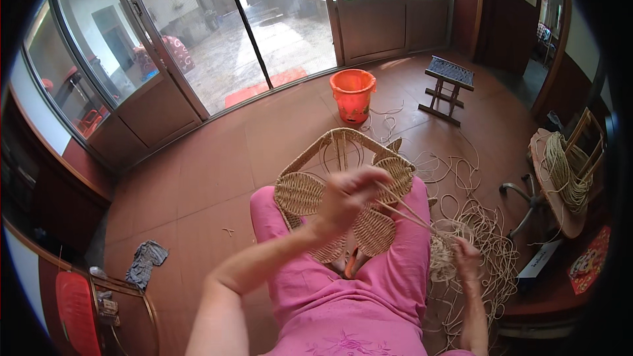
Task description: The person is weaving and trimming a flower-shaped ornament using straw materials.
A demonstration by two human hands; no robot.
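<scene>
We are in a room with a floor [198, 191] of reddish-brown tiles, and at the far side glass doors [227, 26] look onto a bright yard. On the floor we count one orange bucket [351, 102] at the far middle, one folding stool [450, 72] to its right, and one grey cloth [146, 264] at the left. One big loose heap of cord [484, 260] lies at the right, and one coil of cord [572, 168] is on the chair beyond it. One woven frame [339, 133] rests across the person's lap, with at least four rounded woven panels [374, 232] in it. Above it, the left hand [359, 188], a little blurred, seems closed around two strands [407, 209]. These run right and near to the right hand [467, 255], whose fingers curl and grip them beside the heap.
</scene>
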